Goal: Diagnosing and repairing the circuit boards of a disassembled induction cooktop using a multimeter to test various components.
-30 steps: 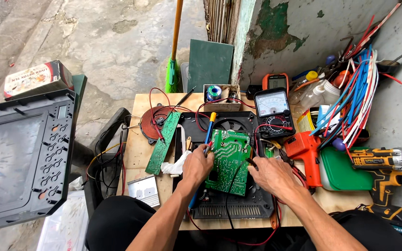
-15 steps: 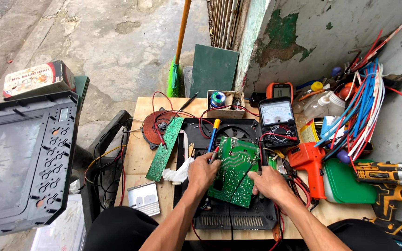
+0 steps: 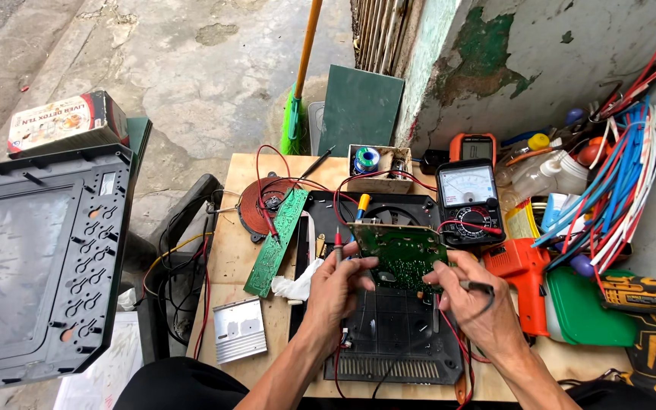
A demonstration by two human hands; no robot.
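A green circuit board (image 3: 402,254) is held up, tilted toward the viewer, above a black appliance housing (image 3: 392,334) that lies on a wooden workbench (image 3: 229,258). The left hand (image 3: 337,288) grips the board's left lower edge, thumb lying across its face, and a red test probe (image 3: 337,247) stands up between the fingers of that same hand. The right hand (image 3: 471,292) supports the board's right edge while pinching a black test probe (image 3: 480,287) whose lead loops down past the wrist. Just beyond the right hand sits an analogue multimeter (image 3: 468,201) with a white dial face, red leads running from it toward the board. To the right of the right hand lie an orange tool (image 3: 521,273), a green container lid (image 3: 582,311), a bundle of blue, red and white cables (image 3: 620,182), and a yellow and black cordless drill (image 3: 651,304). To the left of the left hand lie a crumpled white cloth (image 3: 298,285), a long narrow green circuit strip (image 3: 276,241), a round copper coil (image 3: 263,206), and a ribbed metal heat sink (image 3: 238,330). Beyond the hands, a small cardboard box holds a spool of solder (image 3: 366,159). Far to the left stands a large black plastic panel (image 3: 39,266).
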